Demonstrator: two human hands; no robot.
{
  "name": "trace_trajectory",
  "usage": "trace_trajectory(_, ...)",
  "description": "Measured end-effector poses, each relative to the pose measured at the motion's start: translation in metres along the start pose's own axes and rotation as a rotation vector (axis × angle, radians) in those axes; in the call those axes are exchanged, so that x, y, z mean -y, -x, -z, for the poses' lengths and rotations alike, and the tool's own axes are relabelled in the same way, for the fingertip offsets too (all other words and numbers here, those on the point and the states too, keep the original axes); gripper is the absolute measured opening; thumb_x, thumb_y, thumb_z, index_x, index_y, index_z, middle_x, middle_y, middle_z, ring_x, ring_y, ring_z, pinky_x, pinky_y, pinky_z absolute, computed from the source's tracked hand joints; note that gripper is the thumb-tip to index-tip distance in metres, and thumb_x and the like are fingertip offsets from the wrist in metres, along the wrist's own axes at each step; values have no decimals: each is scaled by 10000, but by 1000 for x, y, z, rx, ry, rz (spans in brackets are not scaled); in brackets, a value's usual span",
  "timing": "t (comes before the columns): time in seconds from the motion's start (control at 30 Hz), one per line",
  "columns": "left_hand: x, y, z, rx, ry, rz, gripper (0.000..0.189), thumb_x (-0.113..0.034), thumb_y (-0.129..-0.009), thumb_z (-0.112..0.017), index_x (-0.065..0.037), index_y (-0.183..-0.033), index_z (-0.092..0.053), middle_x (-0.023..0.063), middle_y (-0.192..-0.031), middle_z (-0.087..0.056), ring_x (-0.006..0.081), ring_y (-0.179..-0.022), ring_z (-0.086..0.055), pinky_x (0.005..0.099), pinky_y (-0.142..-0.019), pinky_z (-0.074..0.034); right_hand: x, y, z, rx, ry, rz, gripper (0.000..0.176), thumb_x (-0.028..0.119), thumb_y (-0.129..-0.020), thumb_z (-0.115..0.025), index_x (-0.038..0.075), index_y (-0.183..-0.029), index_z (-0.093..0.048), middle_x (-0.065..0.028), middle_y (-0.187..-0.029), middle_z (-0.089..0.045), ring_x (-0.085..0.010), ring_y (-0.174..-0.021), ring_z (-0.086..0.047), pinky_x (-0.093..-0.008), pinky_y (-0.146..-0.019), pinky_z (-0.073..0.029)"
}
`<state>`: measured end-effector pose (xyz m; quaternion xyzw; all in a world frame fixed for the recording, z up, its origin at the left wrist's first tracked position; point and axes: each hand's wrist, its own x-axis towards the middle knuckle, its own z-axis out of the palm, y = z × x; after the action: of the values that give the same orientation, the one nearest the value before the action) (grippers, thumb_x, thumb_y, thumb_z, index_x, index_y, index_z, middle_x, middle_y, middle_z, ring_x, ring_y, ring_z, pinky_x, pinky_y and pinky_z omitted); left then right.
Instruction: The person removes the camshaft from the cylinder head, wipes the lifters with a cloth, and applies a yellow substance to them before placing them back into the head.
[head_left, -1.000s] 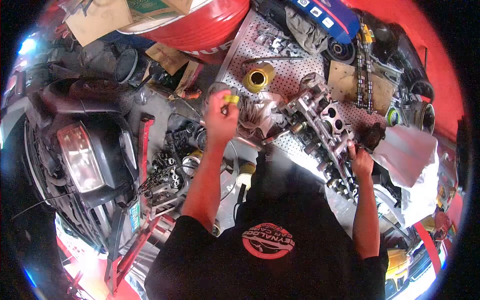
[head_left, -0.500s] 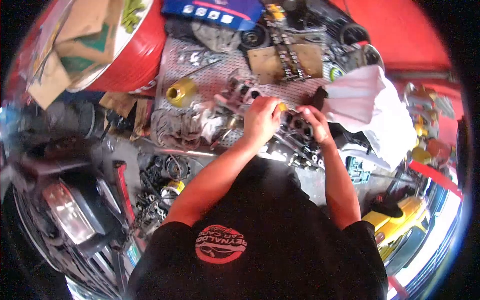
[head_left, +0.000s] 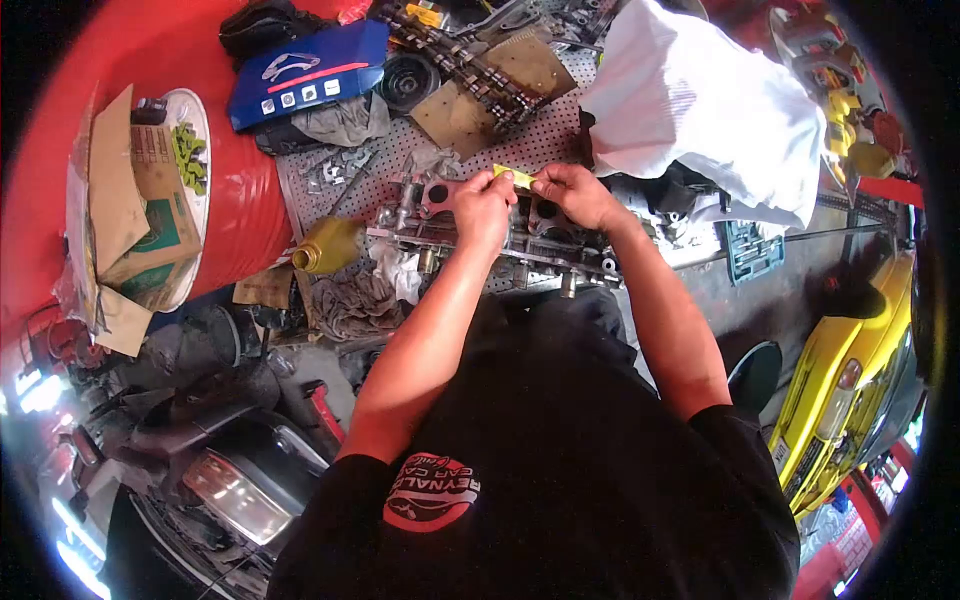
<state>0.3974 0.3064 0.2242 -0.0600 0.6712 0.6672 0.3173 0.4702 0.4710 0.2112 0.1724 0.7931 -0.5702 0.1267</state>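
Both hands are at work on a small yellow piece [head_left: 514, 177], held above a metal engine part [head_left: 530, 246] that lies along the near edge of the perforated surface [head_left: 535, 145]. The left hand [head_left: 483, 212] pinches one end between closed fingertips; the right hand [head_left: 585, 200] has thumb and finger closed at the other end, its palm off the metal. The step in hand looks like fingertip handling of this piece. Any shift of it calls for both pinches to move together, clear of the casting's raised parts. A yellow bottle [head_left: 335, 247] is near the surface's left edge.
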Motion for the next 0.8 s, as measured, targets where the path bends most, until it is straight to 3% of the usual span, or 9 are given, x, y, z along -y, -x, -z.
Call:
trace_trajectory(0.3, -6, 2, 6, 42, 153, 64, 158, -142, -930, -573, -38, -813, -592, 20, -644, -545, 93, -517, -445, 238, -434, -308, 2, 0, -2, -26, -20, -26, 225, 248, -931, -555, 44, -998, -620, -67, -787, -616, -149, -755, -538, -313, -733, -447)
trace_trajectory(0.6, -3, 6, 30, 249, 394, 112, 135, -174, -953, -556, -43, -919, -563, 52, -711, -561, 128, -601, -477, 251, -496, -350, 11, 3, -2, -16, -91, 17, 237, 265, -919, -599, 43, -993, -639, -37, -847, -641, -116, -793, -549, -277, -726, -455)
trace_trajectory(0.7, -2, 13, 35, 223, 423, 90, 151, -154, -963, -531, -24, -901, -575, 43, -706, -563, 99, -550, -464, 228, -452, -344, 17, 5, 1, 52, -204, -85, 230, 213, -926, -610, 35, -1070, -625, -19, -926, -630, -97, -908, -547, -268, -835, -438)
trace_trajectory(0.8, -4, 22, 46, 223, 424, 85, 151, -156, -961, -533, -27, -895, -573, 47, -711, -564, 101, -578, -478, 230, -459, -350, 15, 1, -2, -39, -235, -182, 349, 326, -915, -610, 46, -1122, -614, -86, -969, -659, -174, -964, -607, -319, -864, -457)
